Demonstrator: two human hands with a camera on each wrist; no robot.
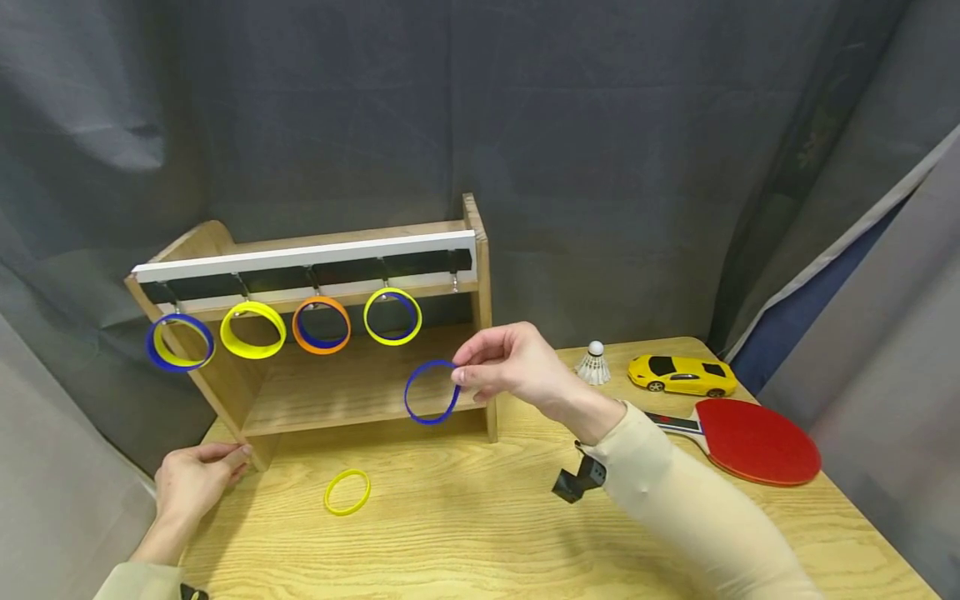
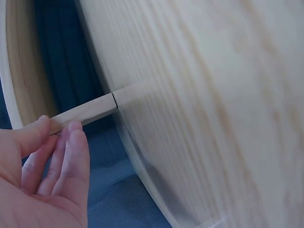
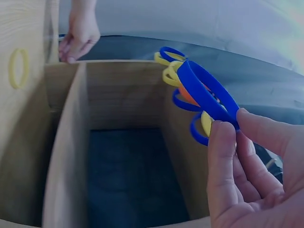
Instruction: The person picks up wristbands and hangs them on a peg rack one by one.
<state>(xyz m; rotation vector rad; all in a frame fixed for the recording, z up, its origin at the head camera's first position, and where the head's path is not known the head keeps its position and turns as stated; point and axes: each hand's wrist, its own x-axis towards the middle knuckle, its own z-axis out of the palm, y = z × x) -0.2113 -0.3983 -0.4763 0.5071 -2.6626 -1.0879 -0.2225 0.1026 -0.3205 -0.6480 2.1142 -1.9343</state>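
My right hand (image 1: 517,367) pinches a blue wristband (image 3: 202,92) between thumb and fingers, in front of the shelf's right end. Above it, the rightmost hook (image 1: 454,283) carries no band. On the other hooks hang a blue band with a yellow one (image 1: 153,346), yellow bands (image 1: 255,352), an orange band (image 1: 297,329) with a blue one, and a yellow band (image 1: 392,341) with a blue one. My left hand (image 1: 191,483) grips the lower front edge of the wooden shelf's (image 1: 322,404) left side panel. A yellow wristband (image 1: 345,512) lies flat on the table.
To the right on the wooden table (image 1: 465,533) are a shuttlecock (image 1: 594,367), a yellow toy car (image 1: 682,377) and a red table tennis bat (image 1: 761,442). A dark grey curtain (image 1: 585,167) hangs behind the shelf.
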